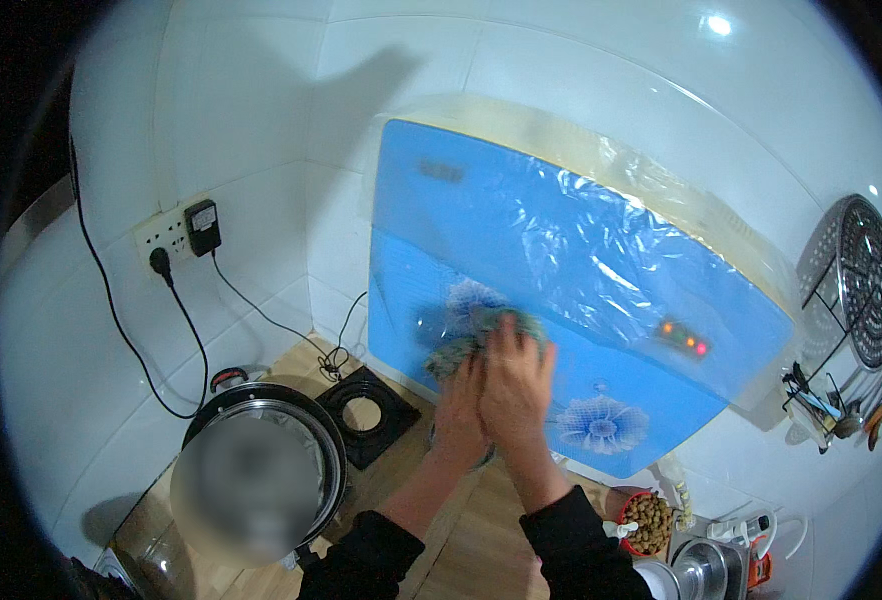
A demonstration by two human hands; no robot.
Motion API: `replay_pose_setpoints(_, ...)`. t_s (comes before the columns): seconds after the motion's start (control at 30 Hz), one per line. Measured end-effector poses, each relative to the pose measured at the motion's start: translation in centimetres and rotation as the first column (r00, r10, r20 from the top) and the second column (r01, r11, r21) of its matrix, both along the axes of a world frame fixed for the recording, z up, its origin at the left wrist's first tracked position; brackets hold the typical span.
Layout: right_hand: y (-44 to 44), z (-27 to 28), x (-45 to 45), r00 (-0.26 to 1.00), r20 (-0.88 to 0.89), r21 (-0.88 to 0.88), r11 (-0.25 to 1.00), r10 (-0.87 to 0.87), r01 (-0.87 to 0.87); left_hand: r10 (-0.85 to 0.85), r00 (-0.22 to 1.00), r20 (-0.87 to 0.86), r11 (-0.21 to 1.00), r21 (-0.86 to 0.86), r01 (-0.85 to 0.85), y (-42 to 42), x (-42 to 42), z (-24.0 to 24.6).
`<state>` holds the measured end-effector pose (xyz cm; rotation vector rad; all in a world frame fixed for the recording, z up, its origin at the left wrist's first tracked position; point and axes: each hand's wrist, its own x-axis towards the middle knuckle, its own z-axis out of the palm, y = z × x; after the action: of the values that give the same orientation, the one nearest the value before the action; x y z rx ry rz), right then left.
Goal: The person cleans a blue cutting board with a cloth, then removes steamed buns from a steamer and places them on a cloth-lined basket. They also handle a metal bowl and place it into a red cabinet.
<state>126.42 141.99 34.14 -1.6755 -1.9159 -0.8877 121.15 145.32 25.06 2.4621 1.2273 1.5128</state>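
Observation:
My right hand (514, 375) presses a patterned cloth (520, 326) against a blue, flower-printed panel (606, 375) on the tiled wall. Beside it, touching it, my left hand (462, 409) lies at the lower edge of the same bunched cloth (452, 356). Its fingertips are partly hidden, so I cannot tell whether they grip the cloth. Clear plastic film (598, 247) covers the panel's upper part, with small lights (685, 341) showing at the right. Both hands are slightly blurred.
A round pot (336, 480) stands at lower left, partly blurred, by a black square stand (377, 439). Cables hang from a wall socket (157, 229). Lower right are a red bowl of brown pieces (647, 525) and a metal sink (737, 559); a perforated steamer plate (868, 281) hangs above.

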Motion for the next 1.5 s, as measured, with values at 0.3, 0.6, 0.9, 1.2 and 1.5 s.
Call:
replay_pose_setpoints(0.3,-0.6,-6.2,2.0,0.971,0.226,0.065,0.996,-0.081,0.068,-0.082,0.996,0.026,0.995,-0.057,0.083,-0.5,-1.1,-4.9)
replay_pose_setpoints(0.6,7.6,0.4,-4.6,0.910,0.414,0.135,0.988,0.011,-0.073,-0.025,0.896,0.444,0.999,-0.028,0.042,3.6,-3.5,-0.1)
replay_pose_setpoints(0.9,3.1,-3.3,-1.6,0.724,0.650,-0.230,0.968,0.233,-0.104,-0.193,0.944,0.266,0.977,-0.040,0.211,1.2,-2.7,-7.4)
replay_pose_setpoints(1.2,12.1,-1.4,-5.8,0.842,0.524,0.254,0.921,0.124,-0.294,-0.012,0.909,0.416,0.994,-0.091,0.054,4.4,-4.6,-2.5)
replay_pose_setpoints(1.5,0.8,-1.9,1.7,0.980,0.201,0.136,0.990,-0.001,-0.027,-0.239,0.968,-0.072,0.971,-0.017,0.239,0.3,-2.0,-4.2)
